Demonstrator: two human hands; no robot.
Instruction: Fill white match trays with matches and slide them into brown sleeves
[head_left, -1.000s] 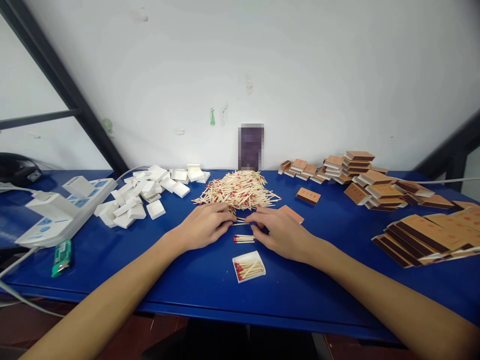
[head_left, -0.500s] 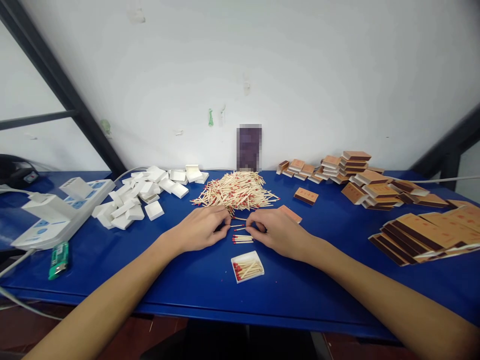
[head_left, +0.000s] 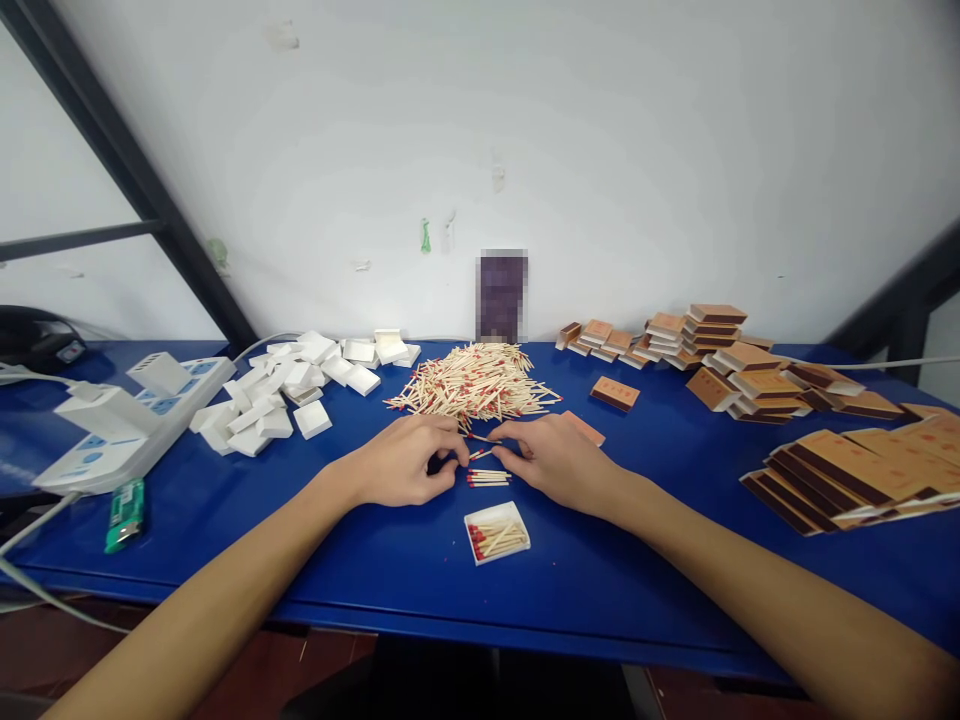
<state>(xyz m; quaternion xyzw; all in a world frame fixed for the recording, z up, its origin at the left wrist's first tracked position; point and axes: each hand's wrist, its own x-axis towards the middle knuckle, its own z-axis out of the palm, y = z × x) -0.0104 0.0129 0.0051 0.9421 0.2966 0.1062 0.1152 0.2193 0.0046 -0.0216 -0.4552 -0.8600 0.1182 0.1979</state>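
Note:
My left hand [head_left: 409, 460] is bent at the fingers, its thumb and index finger close together at the red-headed end of a match [head_left: 480, 455]. The other end of that match lies at the thumb and fingertips of my right hand [head_left: 559, 462], which pinch from the opposite side. Another match [head_left: 478, 437] lies just behind, near both index fingers. In front of my fingers is a small row of matches [head_left: 489, 478], heads to the left. Nearer me, a white matchbox tray [head_left: 517, 516] holds several matches. A large heap of matches [head_left: 480, 380] sits beyond my hands.
White empty trays [head_left: 311, 420] are piled at back left, beside a power strip [head_left: 150, 430] and a green lighter-like item [head_left: 124, 515]. Matchbox sleeves [head_left: 712, 390] are stacked at right, with flat-looking ones [head_left: 840, 465] nearer. One matchbox sleeve [head_left: 615, 392] lies alone behind my right hand.
The match between my hands has tilted, its right end now higher. My left thumb and index finger have shifted slightly, and my right index finger has lifted away from the thumb a little.

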